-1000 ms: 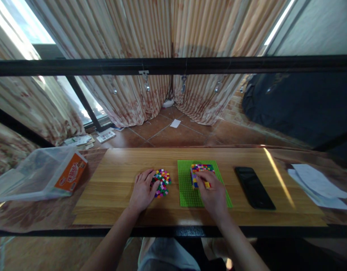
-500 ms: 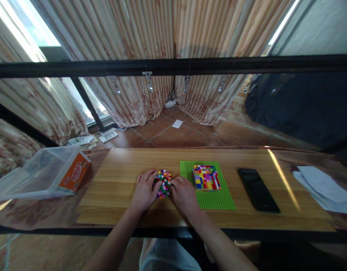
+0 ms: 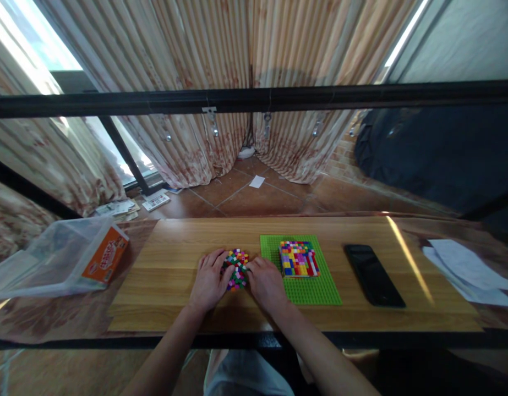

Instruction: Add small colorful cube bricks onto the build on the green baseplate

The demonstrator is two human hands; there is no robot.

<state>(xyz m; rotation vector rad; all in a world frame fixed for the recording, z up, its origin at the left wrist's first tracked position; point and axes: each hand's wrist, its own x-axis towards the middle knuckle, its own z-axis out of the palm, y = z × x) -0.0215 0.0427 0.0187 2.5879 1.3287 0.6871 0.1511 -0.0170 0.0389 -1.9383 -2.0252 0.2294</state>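
Bright multicoloured mini bricks are heaped in a loose little pile [image 3: 237, 270] on a wood-grain board [image 3: 187, 236], so that's taken as the middle of the dial here, with 12 pointing away from the person. At 9 o'clock the pile is hemmed in by the left hand [image 3: 210, 278], which is laid palm down with thumb and fingers spread apart, fingertips right at the bricks. At about 4 o'clock the right hand [image 3: 267, 280] is held much narrower, fingertips bunched up against the pile's edge; whether a brick is pinched in there can't be told, since the tips are too small and partly hidden. Over at 3 o'clock a green studded baseplate [image 3: 315, 294] is set flat, its 9 o'clock edge partly covered by that same hand. A squarish block of bricks [image 3: 300, 259] is seated on it, a touch toward the plate's 12, with loads of colours packed together. Further along 3 o'clock, a black phone [image 3: 374, 275] is parked on the board, and some white papers [image 3: 470, 269] are stacked beyond the board's end. Way out at 9, a clear plastic box [image 3: 51, 258] with an orange label [image 3: 105, 258] can be seen.
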